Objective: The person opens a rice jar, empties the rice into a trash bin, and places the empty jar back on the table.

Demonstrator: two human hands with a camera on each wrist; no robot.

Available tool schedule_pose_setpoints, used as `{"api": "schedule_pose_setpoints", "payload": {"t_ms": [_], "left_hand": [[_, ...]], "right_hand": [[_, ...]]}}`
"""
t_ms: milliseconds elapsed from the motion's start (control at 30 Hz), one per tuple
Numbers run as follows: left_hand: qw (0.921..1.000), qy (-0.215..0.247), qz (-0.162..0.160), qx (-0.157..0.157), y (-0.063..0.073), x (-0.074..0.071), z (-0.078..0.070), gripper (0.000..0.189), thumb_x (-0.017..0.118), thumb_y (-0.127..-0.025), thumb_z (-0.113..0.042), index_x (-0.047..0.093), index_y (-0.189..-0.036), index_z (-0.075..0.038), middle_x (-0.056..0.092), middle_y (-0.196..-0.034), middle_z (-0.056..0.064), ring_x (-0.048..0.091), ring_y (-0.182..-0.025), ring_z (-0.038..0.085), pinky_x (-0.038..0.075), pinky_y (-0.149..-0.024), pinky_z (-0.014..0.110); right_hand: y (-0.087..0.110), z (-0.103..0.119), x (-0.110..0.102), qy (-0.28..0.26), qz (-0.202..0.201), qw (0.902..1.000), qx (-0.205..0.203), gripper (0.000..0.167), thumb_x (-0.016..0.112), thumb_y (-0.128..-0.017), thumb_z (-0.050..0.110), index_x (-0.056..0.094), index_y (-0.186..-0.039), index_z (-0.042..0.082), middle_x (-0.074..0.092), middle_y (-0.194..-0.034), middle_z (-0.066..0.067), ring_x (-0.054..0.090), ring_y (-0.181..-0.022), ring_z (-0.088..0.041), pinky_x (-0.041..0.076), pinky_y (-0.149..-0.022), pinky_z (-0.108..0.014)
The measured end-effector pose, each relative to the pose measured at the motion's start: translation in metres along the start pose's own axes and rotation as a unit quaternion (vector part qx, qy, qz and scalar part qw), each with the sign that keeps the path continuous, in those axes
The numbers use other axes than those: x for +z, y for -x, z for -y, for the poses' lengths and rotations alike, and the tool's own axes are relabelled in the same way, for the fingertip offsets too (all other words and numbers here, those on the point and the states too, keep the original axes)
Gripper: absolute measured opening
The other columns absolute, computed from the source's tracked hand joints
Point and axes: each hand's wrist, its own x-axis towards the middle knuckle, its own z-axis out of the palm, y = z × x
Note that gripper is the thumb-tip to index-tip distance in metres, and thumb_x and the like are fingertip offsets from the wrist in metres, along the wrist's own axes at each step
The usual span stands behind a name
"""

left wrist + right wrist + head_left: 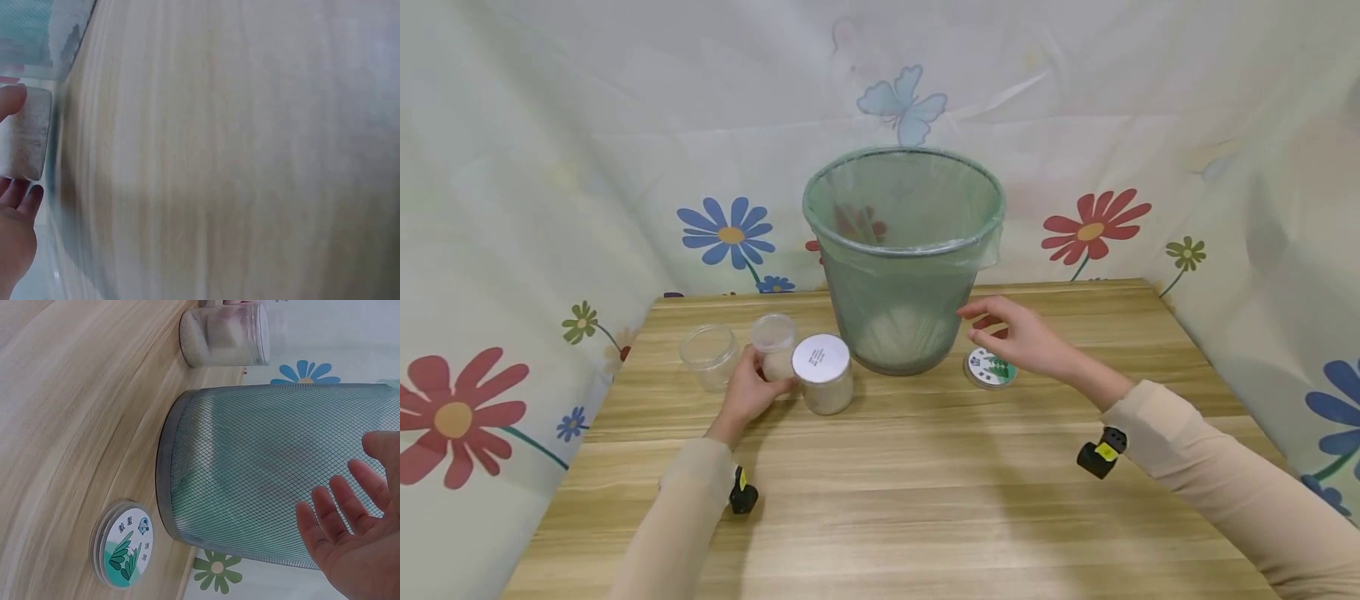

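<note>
My left hand (751, 393) grips a small clear jar (773, 332) with white contents in its lower part. In the left wrist view, the thumb and fingers lie on opposite sides of this jar (28, 134). Just right of it stands a larger clear jar (829, 395) with a white printed top and pale contents. Left of the hand is another clear jar (709, 354), seemingly without a lid. My right hand (1018, 333) hovers beside the bin, above a small stack of round lids (128, 547) with a green leaf print, its fingers loosely bent and holding nothing.
A green mesh waste bin (895, 292) lined with a translucent bag stands at the table's back. The wooden table (910, 500) extends in front of the jars. A flower-printed curtain (647, 125) hangs behind and on both sides.
</note>
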Motion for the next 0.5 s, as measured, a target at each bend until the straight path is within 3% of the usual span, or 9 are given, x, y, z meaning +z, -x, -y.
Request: {"api": "schedule_pose_setpoints", "payload": {"t_ms": [167, 500], "left_hand": [[0.9999, 0.011, -0.003, 0.003, 0.007, -0.005, -0.003, 0.076, 0.08, -0.068, -0.014, 0.034, -0.127, -0.003, 0.049, -0.127, 0.018, 0.048, -0.114, 0.032, 0.04, -0.097, 0.046], [0.9996, -0.018, 0.014, 0.019, 0.025, -0.022, -0.01, 0.07, 0.078, -0.072, -0.014, 0.035, -0.126, -0.003, 0.048, -0.127, 0.02, 0.045, -0.119, 0.033, 0.038, -0.1, 0.05]], "right_hand": [[0.0, 0.0, 0.001, -0.006, 0.003, 1.0, 0.001, 0.035, 0.058, -0.089, 0.008, 0.053, -0.122, 0.0, 0.054, -0.123, -0.017, 0.057, -0.105, -0.029, 0.049, -0.088, -0.044], [0.001, 0.001, 0.006, -0.022, 0.012, 0.9997, 0.002, 0.036, 0.058, -0.09, 0.01, 0.052, -0.124, 0.003, 0.054, -0.123, -0.014, 0.056, -0.106, -0.027, 0.048, -0.09, -0.044]]}}
